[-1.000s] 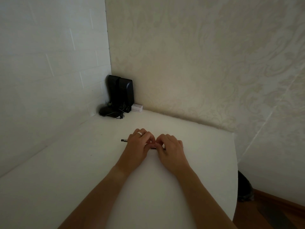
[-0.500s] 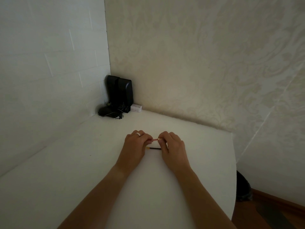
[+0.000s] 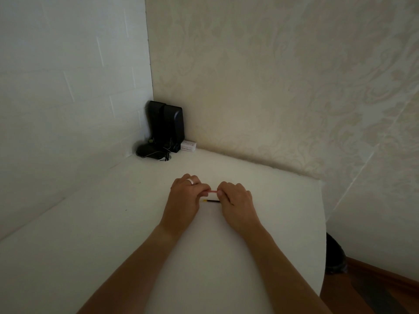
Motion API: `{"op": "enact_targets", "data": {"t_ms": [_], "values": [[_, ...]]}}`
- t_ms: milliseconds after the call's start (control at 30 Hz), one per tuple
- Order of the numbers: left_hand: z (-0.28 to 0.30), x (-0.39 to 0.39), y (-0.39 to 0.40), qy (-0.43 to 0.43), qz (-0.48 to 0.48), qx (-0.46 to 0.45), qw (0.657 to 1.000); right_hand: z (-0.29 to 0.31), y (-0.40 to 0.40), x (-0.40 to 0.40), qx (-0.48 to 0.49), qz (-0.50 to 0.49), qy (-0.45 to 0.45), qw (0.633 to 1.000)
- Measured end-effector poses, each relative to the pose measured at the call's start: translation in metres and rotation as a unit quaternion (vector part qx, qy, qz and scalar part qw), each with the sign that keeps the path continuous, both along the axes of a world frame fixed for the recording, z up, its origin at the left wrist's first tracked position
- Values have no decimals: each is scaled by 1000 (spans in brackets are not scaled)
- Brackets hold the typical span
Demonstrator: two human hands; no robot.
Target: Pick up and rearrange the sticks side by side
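Holding the thin pink stick (image 3: 212,191) by its two ends, you have your left hand (image 3: 184,200) pinching one tip and your right hand (image 3: 235,200) pinching the other, fingers curled in on both sides. The stick spans the small gap between your hands, just above the white table (image 3: 113,234); whether it is a tube, a refill or a straw is too small to tell. Just beside it, nearer you, a thin black rod with a yellow tip (image 3: 212,201) lies on the table, its far end hidden under your right fingers.

To do this step well, keep the pinch at the very ends and light, since a piece this slim probably bends or kinks under a hard squeeze. Keep both wrists low over the table so that neither hand wavers, and keep the stick level between them. If you mean to bring the two pieces together, line them up end to end before pushing, and watch the yellow tip, which your left thumb sits close to. Mind the black rod: a nudge could roll it across the smooth top. The black speakers (image 3: 166,128) and the small white box (image 3: 188,146) stand well apart in the corner, out of your way.
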State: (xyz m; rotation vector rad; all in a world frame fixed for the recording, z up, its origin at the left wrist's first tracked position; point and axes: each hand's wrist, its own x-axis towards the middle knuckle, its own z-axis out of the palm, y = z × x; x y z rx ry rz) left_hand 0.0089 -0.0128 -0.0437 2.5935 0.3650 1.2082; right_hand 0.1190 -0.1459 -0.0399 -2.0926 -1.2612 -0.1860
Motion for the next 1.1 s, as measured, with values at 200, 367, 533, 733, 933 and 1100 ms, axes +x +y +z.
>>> {"op": "enact_targets", "data": {"t_ms": [200,367,533,733,933,1100], "values": [[1,0,1,-1,30,-12,999,3,-1,6,90,-103,33,990],[-4,2,5,6,79,-40,996,-4,-16,22,88,-278,36,956],[-5,2,6,11,81,-41,996,-7,-13,19,13,-269,15,963],[-7,3,7,23,83,-39,995,-6,-13,18,35,-250,22,967],[-8,4,7,32,75,-37,996,-8,-14,17,7,-177,27,984],[-7,4,6,37,59,-30,997,-2,-11,12,49,-146,-15,988]]}}
